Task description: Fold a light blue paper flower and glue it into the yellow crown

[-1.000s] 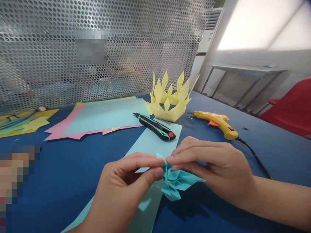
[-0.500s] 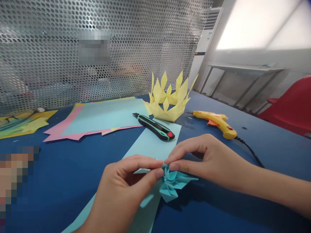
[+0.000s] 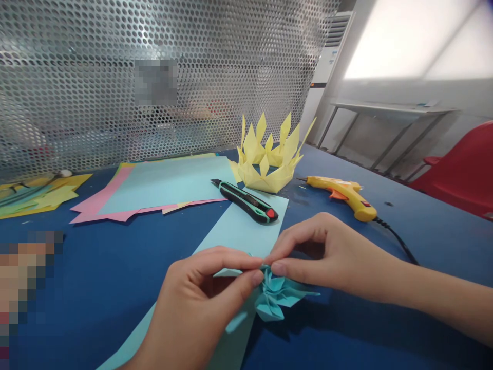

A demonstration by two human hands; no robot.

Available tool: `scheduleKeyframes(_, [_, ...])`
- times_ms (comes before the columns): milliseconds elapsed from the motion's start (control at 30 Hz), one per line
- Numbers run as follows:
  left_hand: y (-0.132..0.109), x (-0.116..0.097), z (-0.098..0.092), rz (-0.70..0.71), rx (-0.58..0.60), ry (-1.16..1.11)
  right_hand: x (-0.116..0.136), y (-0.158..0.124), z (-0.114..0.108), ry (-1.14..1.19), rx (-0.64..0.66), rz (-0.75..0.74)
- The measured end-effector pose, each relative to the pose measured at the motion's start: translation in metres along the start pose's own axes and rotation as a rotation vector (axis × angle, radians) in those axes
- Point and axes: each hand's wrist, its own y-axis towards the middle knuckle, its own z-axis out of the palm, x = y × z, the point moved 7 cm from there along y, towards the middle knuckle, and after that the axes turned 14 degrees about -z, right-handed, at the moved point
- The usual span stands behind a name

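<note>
A small folded blue paper flower point(image 3: 274, 297) hangs just above the blue table point(image 3: 96, 277), over a light blue sheet point(image 3: 239, 231). My left hand point(image 3: 200, 308) pinches one of its points between thumb and forefinger. My right hand point(image 3: 327, 254) pinches the same spot from the right, fingertip to fingertip with the left. Both hands are closed on the paper. Part of the flower is hidden behind my left thumb.
A green and black utility knife point(image 3: 246, 201) lies on the light blue sheet. Behind it stands a yellow folded paper crown point(image 3: 269, 154). A yellow glue gun point(image 3: 346, 194) with a black cord lies to the right. Coloured sheets point(image 3: 154, 187) are stacked before a perforated metal screen point(image 3: 154, 77).
My right hand has lifted and pulled back so its fingers arch higher over the flower. The flower has turned slightly and sits a little lower. My left hand keeps its pinch.
</note>
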Motion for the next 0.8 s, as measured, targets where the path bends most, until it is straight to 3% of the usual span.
scheduleKeyframes(267, [-0.0039, -0.0068, 0.0004, 0.043, -0.024, 0.116, -0.0086, -0.0041, 0.0036, 0.112, -0.049, 0.085])
scheduleKeyframes(800, [0.0011, -0.0053, -0.001, 0.075, 0.03, 0.276, -0.0084, -0.0017, 0.007, 0.186, -0.011, 0.068])
